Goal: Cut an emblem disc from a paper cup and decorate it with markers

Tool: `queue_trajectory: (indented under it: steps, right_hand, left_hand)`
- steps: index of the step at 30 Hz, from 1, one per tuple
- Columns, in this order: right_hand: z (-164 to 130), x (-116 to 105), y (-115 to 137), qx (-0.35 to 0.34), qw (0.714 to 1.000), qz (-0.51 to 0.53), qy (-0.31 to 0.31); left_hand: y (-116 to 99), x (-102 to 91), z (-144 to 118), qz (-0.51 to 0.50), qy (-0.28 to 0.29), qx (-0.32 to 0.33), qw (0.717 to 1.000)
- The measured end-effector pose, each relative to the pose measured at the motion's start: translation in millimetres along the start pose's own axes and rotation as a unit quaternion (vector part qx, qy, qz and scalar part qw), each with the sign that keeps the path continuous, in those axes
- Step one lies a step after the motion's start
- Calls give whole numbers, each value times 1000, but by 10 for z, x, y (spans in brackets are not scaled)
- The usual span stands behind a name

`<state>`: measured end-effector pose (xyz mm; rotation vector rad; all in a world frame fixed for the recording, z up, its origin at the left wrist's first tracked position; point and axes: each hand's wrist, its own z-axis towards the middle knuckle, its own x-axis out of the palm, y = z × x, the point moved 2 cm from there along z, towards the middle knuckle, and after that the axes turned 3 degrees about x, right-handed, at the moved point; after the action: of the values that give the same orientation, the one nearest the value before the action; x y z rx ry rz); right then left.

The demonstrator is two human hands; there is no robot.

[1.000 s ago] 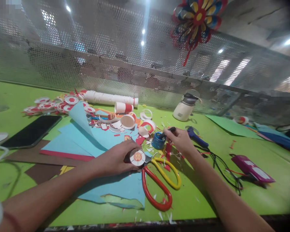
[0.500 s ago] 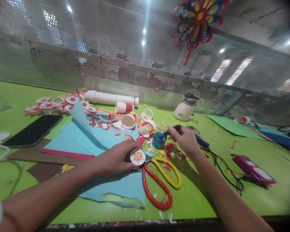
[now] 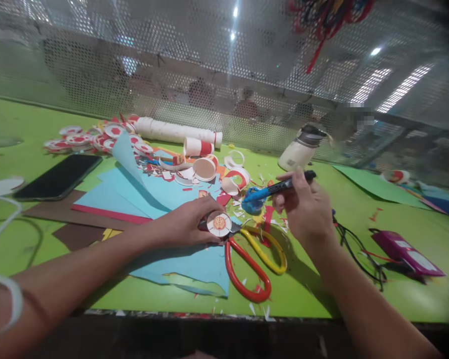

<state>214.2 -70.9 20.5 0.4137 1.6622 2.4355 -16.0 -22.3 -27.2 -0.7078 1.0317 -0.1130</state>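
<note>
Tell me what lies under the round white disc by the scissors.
The disc, pinched by the left hand, covers the pivot of the scissors; blue paper lies beneath. The blades are hidden by disc and fingers.

I note a green table (image 3: 322, 299), light blue paper (image 3: 164, 199), scissors (image 3: 252, 259) with one red and one yellow handle, a white disc (image 3: 219, 224) bearing a red emblem, and a pen (image 3: 280, 188), seemingly blue-tipped.

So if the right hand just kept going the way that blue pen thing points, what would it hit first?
Most likely the small blue pot: the tool in the right hand points left and down, its blue tip just above the pot. Depth is hard to judge; it may already touch.
</note>
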Motion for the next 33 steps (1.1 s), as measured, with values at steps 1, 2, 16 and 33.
queue_trajectory:
  steps: [1,2,16,33]
  right_hand:
    - [-30,27,-8,21,1000,4,24]
    - [-57,52,-15,37,998,5,45]
    - [-294,243,112,-68,950,-267,148]
    - [-385,305,17,-102,940,-290,146]
  left_hand:
    - [-7,-2,0,0,2,2,1000]
    - [-12,-2,-1,3,3,3,1000]
    - [-8,22,-7,8,10,12,1000]
    - [-20,94,3,-7,-9,-34,999]
